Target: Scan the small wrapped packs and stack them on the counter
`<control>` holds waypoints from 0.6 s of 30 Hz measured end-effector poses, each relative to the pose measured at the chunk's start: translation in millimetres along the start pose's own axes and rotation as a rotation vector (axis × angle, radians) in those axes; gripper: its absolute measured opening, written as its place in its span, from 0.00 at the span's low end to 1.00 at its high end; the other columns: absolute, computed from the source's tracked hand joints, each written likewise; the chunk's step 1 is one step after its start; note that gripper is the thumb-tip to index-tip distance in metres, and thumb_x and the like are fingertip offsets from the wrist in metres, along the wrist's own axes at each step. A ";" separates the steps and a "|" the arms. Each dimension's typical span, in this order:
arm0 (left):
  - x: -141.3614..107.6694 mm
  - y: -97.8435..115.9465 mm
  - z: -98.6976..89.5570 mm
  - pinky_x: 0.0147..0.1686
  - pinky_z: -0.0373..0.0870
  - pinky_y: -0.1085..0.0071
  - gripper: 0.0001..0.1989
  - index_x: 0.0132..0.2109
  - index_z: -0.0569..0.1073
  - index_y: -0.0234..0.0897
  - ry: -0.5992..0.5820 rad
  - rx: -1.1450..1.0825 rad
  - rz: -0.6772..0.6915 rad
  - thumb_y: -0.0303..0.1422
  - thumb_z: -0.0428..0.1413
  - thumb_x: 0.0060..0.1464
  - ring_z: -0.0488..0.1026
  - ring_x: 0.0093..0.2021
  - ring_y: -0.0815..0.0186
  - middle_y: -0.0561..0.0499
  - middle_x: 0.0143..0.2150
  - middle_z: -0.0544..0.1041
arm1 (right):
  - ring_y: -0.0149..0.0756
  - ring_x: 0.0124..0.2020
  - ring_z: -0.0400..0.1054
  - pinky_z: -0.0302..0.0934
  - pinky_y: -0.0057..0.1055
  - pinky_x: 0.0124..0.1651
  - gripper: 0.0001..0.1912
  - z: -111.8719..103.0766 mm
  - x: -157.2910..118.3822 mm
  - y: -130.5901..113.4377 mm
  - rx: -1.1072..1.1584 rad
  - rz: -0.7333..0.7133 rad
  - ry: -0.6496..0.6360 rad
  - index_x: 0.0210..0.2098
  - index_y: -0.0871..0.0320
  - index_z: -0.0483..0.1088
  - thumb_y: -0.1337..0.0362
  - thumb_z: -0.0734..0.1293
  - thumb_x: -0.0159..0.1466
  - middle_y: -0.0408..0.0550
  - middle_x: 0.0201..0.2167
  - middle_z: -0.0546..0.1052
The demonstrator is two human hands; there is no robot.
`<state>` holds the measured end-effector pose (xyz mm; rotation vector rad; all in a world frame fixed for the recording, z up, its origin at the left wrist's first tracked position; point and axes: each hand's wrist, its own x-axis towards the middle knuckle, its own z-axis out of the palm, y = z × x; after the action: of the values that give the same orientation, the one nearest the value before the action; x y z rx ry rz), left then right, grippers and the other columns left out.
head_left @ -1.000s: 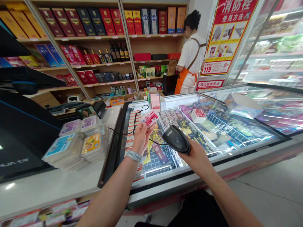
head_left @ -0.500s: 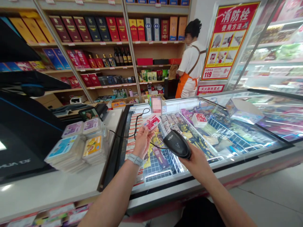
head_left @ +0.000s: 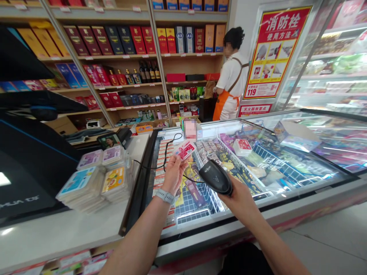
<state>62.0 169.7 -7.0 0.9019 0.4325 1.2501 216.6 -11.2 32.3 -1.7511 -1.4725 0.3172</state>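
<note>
Above a glass-fronted chest freezer (head_left: 218, 244), a small red-and-white packet (head_left: 185, 150) sits pinched in the left hand (head_left: 173, 175), its grip clamped on the packet's lower edge between thumb and fingers. Just beside it, a black handheld barcode scanner (head_left: 215, 177) lies in the right hand (head_left: 239, 200), that grip closed around its body, with the scanner's nose angled up toward the packet but not touching it. A thin black cord (head_left: 164, 162) loops from the scanner across the freezer's left edge toward the tabletop. A gray smartwatch (head_left: 165, 196) circles the left wrist.

Below the hands, a white wire basket (head_left: 197, 206) holds flat colored packages inside the freezer. To the left, on the white tabletop (head_left: 57, 233), stand stacks of shrink-wrapped packaged goods (head_left: 91, 183). Farther off, beyond the freezer, a co-worker (head_left: 231, 80) in a white shirt and orange apron faces the wooden shelves (head_left: 183, 82), which carry boxed liquor (head_left: 137, 40) and dark bottles (head_left: 149, 72). A red-and-yellow wall poster (head_left: 276, 53) hangs to that person's right.
</note>
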 end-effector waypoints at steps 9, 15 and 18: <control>-1.5 1.0 1.7 0.33 0.71 0.77 0.15 0.48 0.73 0.38 -0.005 0.001 -0.004 0.38 0.59 0.55 0.76 0.43 0.67 0.45 0.49 0.77 | 0.40 0.32 0.70 0.59 0.32 0.36 0.15 0.2 0.4 2.3 -0.003 0.017 -0.008 0.40 0.55 0.69 0.67 0.64 0.53 0.44 0.31 0.75; -2.9 1.4 3.0 0.33 0.71 0.77 0.15 0.49 0.73 0.39 -0.013 0.010 -0.004 0.39 0.58 0.56 0.75 0.46 0.66 0.45 0.51 0.76 | 0.41 0.35 0.71 0.60 0.32 0.37 0.17 0.9 0.2 2.3 0.005 0.006 0.000 0.43 0.56 0.69 0.66 0.64 0.53 0.46 0.33 0.77; -3.3 2.0 3.7 0.32 0.71 0.77 0.15 0.49 0.73 0.39 -0.016 0.011 -0.007 0.39 0.58 0.56 0.75 0.46 0.65 0.45 0.51 0.76 | 0.40 0.34 0.71 0.60 0.31 0.37 0.18 0.2 0.3 -0.2 0.018 0.009 -0.008 0.44 0.55 0.69 0.66 0.64 0.53 0.45 0.33 0.77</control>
<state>62.4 165.4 -3.8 0.9186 0.4291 1.2345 216.5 -10.8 32.4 -1.7444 -1.4634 0.3408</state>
